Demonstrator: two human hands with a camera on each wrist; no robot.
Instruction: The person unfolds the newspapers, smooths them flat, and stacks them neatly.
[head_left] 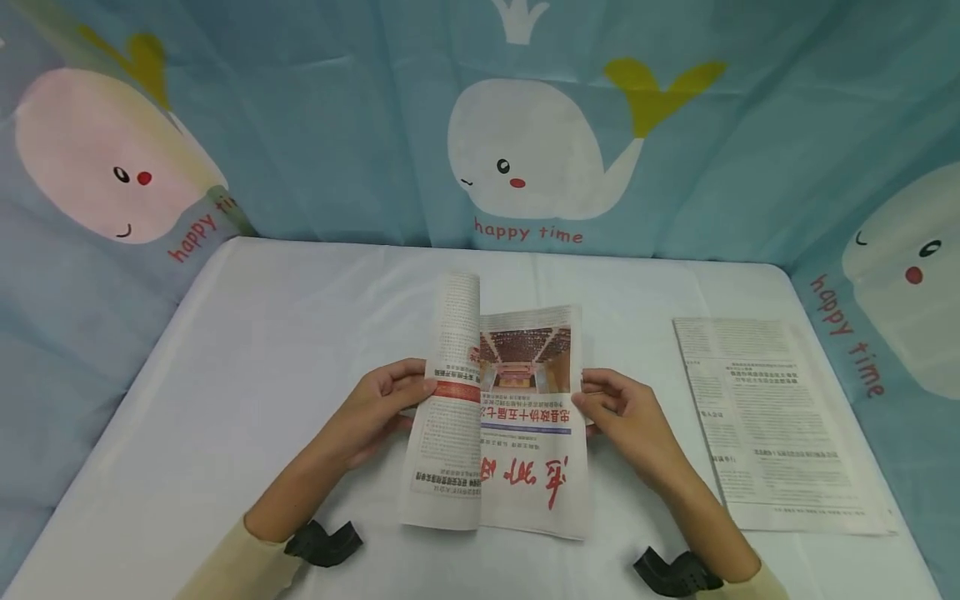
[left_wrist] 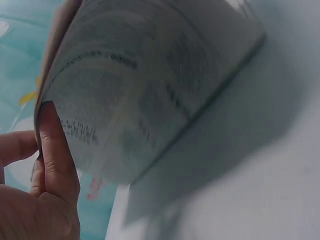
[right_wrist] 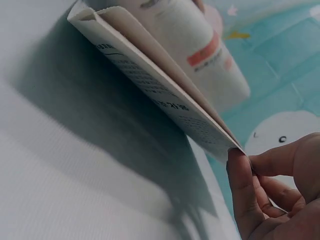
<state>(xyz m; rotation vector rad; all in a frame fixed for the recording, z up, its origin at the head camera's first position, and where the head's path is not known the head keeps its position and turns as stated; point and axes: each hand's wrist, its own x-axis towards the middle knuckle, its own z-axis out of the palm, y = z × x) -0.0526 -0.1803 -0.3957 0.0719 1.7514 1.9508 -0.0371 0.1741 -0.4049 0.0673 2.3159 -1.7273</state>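
A newspaper (head_left: 525, 433) with red headline characters and a colour photo is held up off the table between both hands. Its left part curves over into a rounded fold that covers some of the front page. My left hand (head_left: 378, 408) pinches the left edge of that fold; the left wrist view shows the thumb side hidden and a finger pressed on the printed underside (left_wrist: 100, 100). On the opposite side, my right hand (head_left: 626, 417) pinches the right edge between thumb and fingers. In the right wrist view the folded layers of the newspaper (right_wrist: 150, 75) stand slightly apart.
A second folded newspaper (head_left: 780, 425) lies flat at the right of the white-covered table (head_left: 262, 333). Behind the table hangs a blue curtain (head_left: 337, 125) printed with whales. Black straps (head_left: 326, 543) sit at the wrists.
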